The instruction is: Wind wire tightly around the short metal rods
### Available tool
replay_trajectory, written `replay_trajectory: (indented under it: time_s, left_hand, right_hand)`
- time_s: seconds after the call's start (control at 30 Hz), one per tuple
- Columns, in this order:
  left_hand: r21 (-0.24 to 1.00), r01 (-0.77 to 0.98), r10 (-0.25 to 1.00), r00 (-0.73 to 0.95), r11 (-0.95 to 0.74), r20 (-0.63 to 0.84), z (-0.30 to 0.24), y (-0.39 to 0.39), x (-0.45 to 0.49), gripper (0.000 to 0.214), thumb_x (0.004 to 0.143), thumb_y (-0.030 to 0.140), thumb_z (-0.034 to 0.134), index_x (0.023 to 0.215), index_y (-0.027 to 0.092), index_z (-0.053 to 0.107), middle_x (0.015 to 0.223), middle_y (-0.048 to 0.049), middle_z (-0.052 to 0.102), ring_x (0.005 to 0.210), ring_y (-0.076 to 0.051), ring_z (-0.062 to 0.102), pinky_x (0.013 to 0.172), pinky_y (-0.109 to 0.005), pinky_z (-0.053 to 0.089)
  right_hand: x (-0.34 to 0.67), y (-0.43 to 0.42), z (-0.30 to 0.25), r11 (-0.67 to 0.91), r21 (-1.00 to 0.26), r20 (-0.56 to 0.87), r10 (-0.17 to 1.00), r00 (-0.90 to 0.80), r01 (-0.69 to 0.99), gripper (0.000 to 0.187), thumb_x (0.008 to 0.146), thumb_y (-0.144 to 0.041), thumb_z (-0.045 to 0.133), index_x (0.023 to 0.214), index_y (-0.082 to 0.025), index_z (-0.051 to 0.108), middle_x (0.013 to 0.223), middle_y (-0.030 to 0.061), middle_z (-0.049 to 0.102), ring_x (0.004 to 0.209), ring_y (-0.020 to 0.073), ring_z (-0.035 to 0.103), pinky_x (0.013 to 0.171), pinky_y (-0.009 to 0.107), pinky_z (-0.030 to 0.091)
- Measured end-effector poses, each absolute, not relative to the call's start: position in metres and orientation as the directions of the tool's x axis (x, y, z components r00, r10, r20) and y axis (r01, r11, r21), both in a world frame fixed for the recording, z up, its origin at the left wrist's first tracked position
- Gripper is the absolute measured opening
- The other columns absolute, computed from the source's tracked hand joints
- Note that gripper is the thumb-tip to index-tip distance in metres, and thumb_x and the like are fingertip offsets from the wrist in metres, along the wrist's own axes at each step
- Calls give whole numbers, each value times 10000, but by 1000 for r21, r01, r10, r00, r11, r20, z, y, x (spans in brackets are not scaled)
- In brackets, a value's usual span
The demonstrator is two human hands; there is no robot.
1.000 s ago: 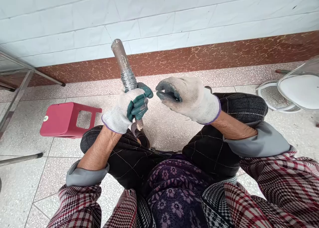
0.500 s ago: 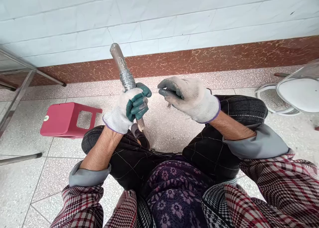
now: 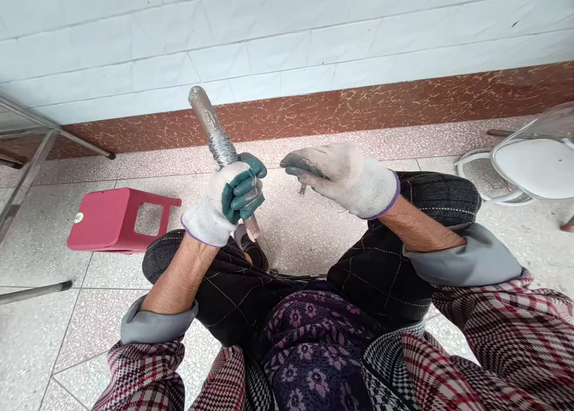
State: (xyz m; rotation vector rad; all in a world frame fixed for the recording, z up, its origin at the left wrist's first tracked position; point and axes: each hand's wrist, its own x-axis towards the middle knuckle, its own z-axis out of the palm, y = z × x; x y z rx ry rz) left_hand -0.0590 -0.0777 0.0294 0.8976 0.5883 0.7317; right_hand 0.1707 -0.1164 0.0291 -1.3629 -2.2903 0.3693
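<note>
My left hand (image 3: 231, 198), in a white glove with a green coated palm, is wrapped round a wooden stick (image 3: 204, 112). The stick slants up and left, and its lower end sticks out below my fist. Just above the fist, turns of thin silvery wire (image 3: 222, 149) wind around it. Across from it, my right hand (image 3: 338, 174) wears a white glove with dark, soiled fingers, pressed together in a pinch pointing at the stick. Whatever those fingers hold, if anything, is too thin or hidden to make out. A small brownish piece (image 3: 302, 188) shows just below them.
A red plastic stool (image 3: 103, 219) stands on the tiled floor at left, near a metal frame (image 3: 27, 177). At right is a white chair (image 3: 536, 169). A tiled wall (image 3: 287, 46) with a brown marbled base runs ahead. My knees are on both sides.
My right fingers have closed together from a slight gap. My left hand and the stick have shifted slightly left, and the stick's top is a little lower. The view has moved slightly.
</note>
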Motion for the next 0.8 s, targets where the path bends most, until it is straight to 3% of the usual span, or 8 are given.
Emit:
replay_trajectory:
  time_s: [0.13, 0.27, 0.4, 0.5, 0.57, 0.7, 0.8]
  left_hand:
    - [847, -306, 770, 615, 435, -173, 33, -77, -61, 434, 742, 256, 808, 552, 229, 420, 415, 122, 260, 288, -30, 133, 276, -173, 269]
    - [836, -279, 764, 603, 472, -230, 32, -76, -59, 424, 810, 292, 786, 591, 229, 429, 434, 126, 235, 281, -37, 123, 288, -172, 287]
    - [832, -299, 738, 650, 467, -181, 33, -77, -57, 426, 819, 281, 782, 591, 226, 426, 432, 125, 228, 282, -33, 117, 282, -172, 270]
    - [844, -290, 724, 672, 451, -156, 37, -83, -58, 380, 793, 274, 784, 595, 218, 465, 422, 125, 237, 288, -27, 120, 279, -165, 261]
    - [852, -280, 731, 663, 443, -161, 38, -85, -58, 344, 775, 266, 780, 605, 213, 486, 421, 124, 251, 295, -22, 123, 284, -155, 262]
    - [850, -250, 742, 634, 463, -218, 33, -81, -57, 348, 785, 206, 693, 571, 225, 420, 427, 109, 266, 291, -33, 147, 273, -171, 284]
    - [827, -265, 786, 542, 497, -299, 28, -72, -56, 308, 846, 165, 589, 594, 229, 424, 428, 110, 249, 291, -45, 143, 273, -171, 272]
  right_hand:
    - [172, -120, 27, 469, -477, 323, 880, -348, 744, 282, 1062, -299, 609, 1305, -215, 725, 1067, 78, 820, 972, 265, 775, 854, 387, 568]
    - [171, -127, 29, 457, -485, 391, 876, -282, 745, 275, 1068, -312, 607, 1295, -201, 715, 1039, 78, 824, 911, 248, 763, 817, 381, 572]
    - [171, -131, 34, 492, -373, 424, 845, -327, 787, 254, 1089, -295, 545, 1190, -182, 749, 1044, 98, 826, 888, 239, 758, 796, 363, 557]
    - [171, -133, 38, 472, -243, 360, 855, -372, 848, 256, 1076, -300, 537, 1137, -192, 761, 1001, 95, 824, 883, 257, 760, 769, 366, 534]
    - [171, -133, 37, 469, -221, 292, 868, -401, 855, 237, 1061, -316, 562, 1124, -209, 765, 952, 83, 818, 859, 263, 756, 746, 365, 517]
    - [177, -122, 28, 429, -393, 173, 903, -392, 814, 200, 1036, -310, 611, 1110, -228, 778, 909, 69, 811, 821, 261, 750, 735, 376, 526]
    - [187, -111, 22, 382, -606, 219, 923, -315, 698, 225, 1056, -332, 593, 1128, -250, 790, 1010, 63, 826, 898, 267, 758, 808, 414, 583]
